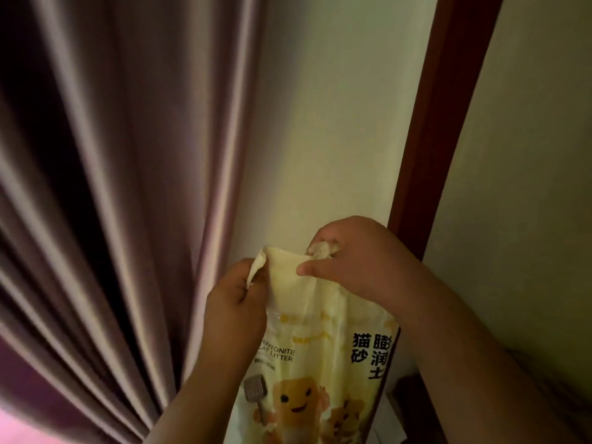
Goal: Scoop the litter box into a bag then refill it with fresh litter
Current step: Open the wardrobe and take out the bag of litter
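You are holding the litter bag [320,363] upright in front of you, its top edge pulled up between both hands. Your left hand [235,302] is gripping the left corner of the top, fingers curled round a fold of the plastic. Your right hand [355,261] is pinching the right corner, with bunched film between thumb and fingers. Holding the two corners apart in this way is keeping the top strip taut, which probably suits tearing or opening the seal; whether the seal is already open cannot be told.

The bag is hanging below both hands, and its base is out of view. The litter box is not in view.

Beyond your hands the wall [336,123] is standing close, so room to push forward is short. Left of your left hand the curtain [128,187] is hanging in folds, near enough to brush. Right of your right hand a dark wooden frame [439,123] is running upward. The freest room probably lies toward you and downward.
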